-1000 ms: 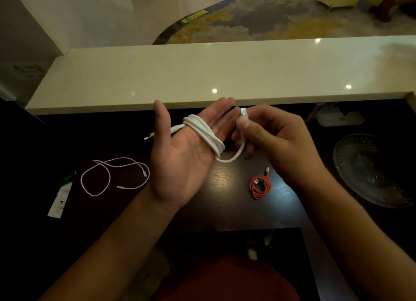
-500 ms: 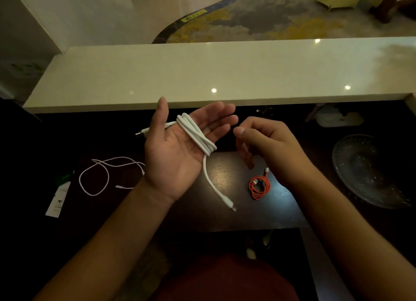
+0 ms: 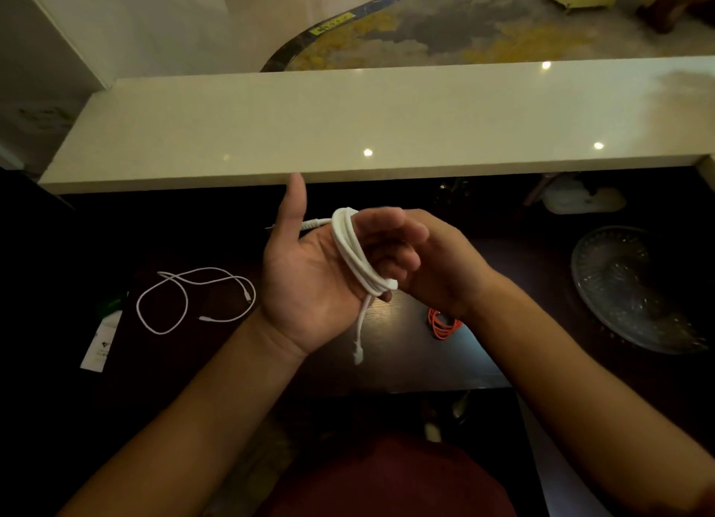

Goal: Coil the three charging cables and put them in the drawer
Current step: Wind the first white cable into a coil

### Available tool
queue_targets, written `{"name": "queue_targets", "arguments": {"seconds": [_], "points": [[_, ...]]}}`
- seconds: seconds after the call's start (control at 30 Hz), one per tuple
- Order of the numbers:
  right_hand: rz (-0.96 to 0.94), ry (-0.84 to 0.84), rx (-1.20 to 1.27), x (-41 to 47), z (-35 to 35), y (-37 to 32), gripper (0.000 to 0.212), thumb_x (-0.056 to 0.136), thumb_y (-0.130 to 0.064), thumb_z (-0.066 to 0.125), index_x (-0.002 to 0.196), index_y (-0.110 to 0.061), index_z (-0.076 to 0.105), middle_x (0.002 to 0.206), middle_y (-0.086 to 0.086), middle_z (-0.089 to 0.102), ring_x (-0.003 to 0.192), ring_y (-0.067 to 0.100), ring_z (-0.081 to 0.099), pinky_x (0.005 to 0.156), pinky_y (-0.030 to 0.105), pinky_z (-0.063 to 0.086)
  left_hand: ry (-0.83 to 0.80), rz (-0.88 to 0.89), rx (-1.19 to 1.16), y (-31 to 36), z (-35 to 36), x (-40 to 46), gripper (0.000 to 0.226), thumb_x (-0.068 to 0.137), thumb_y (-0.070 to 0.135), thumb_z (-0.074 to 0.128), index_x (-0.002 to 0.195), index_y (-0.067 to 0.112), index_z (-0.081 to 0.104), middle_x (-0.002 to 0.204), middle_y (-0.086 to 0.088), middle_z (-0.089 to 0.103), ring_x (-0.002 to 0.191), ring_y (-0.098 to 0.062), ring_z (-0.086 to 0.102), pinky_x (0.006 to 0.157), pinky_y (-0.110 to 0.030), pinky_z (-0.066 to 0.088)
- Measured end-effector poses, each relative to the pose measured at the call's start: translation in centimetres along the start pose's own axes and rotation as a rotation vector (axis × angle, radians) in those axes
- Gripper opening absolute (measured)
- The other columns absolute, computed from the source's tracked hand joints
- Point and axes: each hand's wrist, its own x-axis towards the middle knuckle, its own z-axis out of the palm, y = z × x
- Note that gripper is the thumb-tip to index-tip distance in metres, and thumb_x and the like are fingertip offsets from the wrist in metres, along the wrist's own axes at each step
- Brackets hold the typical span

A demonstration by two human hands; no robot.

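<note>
Dim, glare spots, perhaps slight blur.

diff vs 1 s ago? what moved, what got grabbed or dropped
The right hand let go of the thick white cable's end, which dropped to hang below the left hand; it has since moved left onto the left hand's fingers at the coil. Unchanged: coil around the left hand, thin white cable loose, orange cable coiled on the table.

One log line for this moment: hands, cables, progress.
left hand: thick white cable wrapped around fingers, tail hanging | right hand: at coil | thin white cable: loose on table | orange cable: coiled
</note>
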Motion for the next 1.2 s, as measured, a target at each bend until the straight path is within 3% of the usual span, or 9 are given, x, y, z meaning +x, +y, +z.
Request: {"name": "queue_targets", "arguments": {"seconds": [0.2, 0.4, 0.5, 0.6, 0.67, 0.73, 0.87, 1.03, 1.2], "points": [[-0.057, -0.01, -0.134, -1.2, 0.3, -0.9, 0.045, 0.093, -0.035, 0.045, 0.055, -0.018, 0.062, 0.045, 0.005, 0.049, 0.037, 0.009, 0.054, 0.043, 0.014, 0.045, -0.124, -0.044, 0.118, -0.7, 0.8, 0.2, 0.082, 0.097, 0.063, 0.035, 0.111, -0.01, 0.07, 0.119, -0.029, 0.068, 0.102, -0.037, 0.069, 0.092, -0.04, 0.05], [-0.089, 0.083, 0.008, -0.8, -0.1, -0.1, 0.034, 0.089, -0.038, 0.055, 0.064, -0.018, 0.068, 0.061, 0.008, 0.044, 0.047, 0.009, 0.048, 0.046, 0.017, 0.044, 0.008, -0.055, 0.218, -0.3, 1.3, 0.6, 0.084, 0.094, 0.063, 0.028, 0.106, -0.006, 0.074, 0.116, -0.026, 0.071, 0.104, -0.033, 0.071, 0.094, -0.036, 0.056], [-0.052, 0.075, 0.062, 0.3, -0.9, 1.8, 0.032, 0.098, -0.033, 0.051, 0.103, -0.007, 0.069, 0.074, 0.009, 0.061, 0.062, 0.019, 0.06, 0.056, 0.032, 0.05, 0.126, 0.072, 0.114, 0.3, 1.2, 0.8, 0.083, 0.097, 0.064, 0.031, 0.109, -0.007, 0.072, 0.117, -0.026, 0.071, 0.109, -0.034, 0.07, 0.096, -0.036, 0.056], [-0.34, 0.345, -0.516, -0.5, -1.8, 4.7, 0.01, 0.095, -0.011, 0.058, 0.105, -0.01, 0.06, 0.078, 0.0, 0.067, 0.069, 0.019, 0.064, 0.065, 0.038, 0.05, 0.297, 0.219, 0.016, 1.3, 0.7, 0.8, 0.083, 0.1, 0.067, 0.03, 0.114, -0.005, 0.07, 0.126, -0.024, 0.067, 0.119, -0.034, 0.066, 0.102, -0.036, 0.053], [-0.601, 0.453, -0.886, -1.7, -1.7, 6.5, 0.035, 0.091, -0.006, 0.069, 0.12, -0.017, 0.054, 0.092, -0.004, 0.071, 0.076, 0.014, 0.066, 0.07, 0.033, 0.053, 0.39, 0.306, -0.019, 1.7, 0.4, 0.7, 0.079, 0.1, 0.066, 0.035, 0.122, -0.004, 0.063, 0.134, -0.024, 0.061, 0.128, -0.036, 0.06, 0.11, -0.037, 0.047], [-0.748, 0.394, -0.978, -2.3, -1.0, 7.2, 0.047, 0.089, -0.013, 0.077, 0.129, -0.02, 0.055, 0.108, -0.003, 0.071, 0.082, 0.012, 0.067, 0.073, 0.029, 0.054, 0.452, 0.366, -0.061, 1.8, 0.0, 0.8, 0.079, 0.099, 0.065, 0.038, 0.13, -0.006, 0.056, 0.14, -0.027, 0.057, 0.133, -0.038, 0.056, 0.116, -0.04, 0.041], [-0.917, 0.295, -1.254, -1.9, -0.4, 6.2, 0.025, 0.093, -0.019, 0.076, 0.117, -0.011, 0.075, 0.111, 0.007, 0.071, 0.097, 0.018, 0.067, 0.078, 0.034, 0.055, 0.521, 0.397, -0.109, 1.5, -0.3, 1.2, 0.087, 0.097, 0.066, 0.04, 0.138, -0.01, 0.047, 0.142, -0.03, 0.054, 0.136, -0.044, 0.051, 0.12, -0.047, 0.035], [-0.981, 0.305, -1.488, -1.3, -0.3, 4.9, 0.015, 0.095, -0.017, 0.072, 0.108, -0.011, 0.078, 0.107, 0.009, 0.071, 0.091, 0.024, 0.065, 0.072, 0.039, 0.052, 0.589, 0.408, -0.137, 1.3, -0.4, 1.2, 0.088, 0.096, 0.066, 0.04, 0.14, -0.01, 0.046, 0.14, -0.03, 0.056, 0.135, -0.044, 0.051, 0.12, -0.047, 0.035], [-1.038, 0.317, -1.376, -1.1, 0.2, 3.4, 0.011, 0.093, -0.016, 0.074, 0.097, -0.007, 0.079, 0.108, 0.011, 0.072, 0.085, 0.025, 0.059, 0.073, 0.039, 0.048, 0.618, 0.348, -0.114, 1.1, 0.0, 1.0, 0.09, 0.095, 0.069, 0.038, 0.141, -0.009, 0.047, 0.141, -0.028, 0.057, 0.137, -0.042, 0.05, 0.118, -0.049, 0.036]]}}
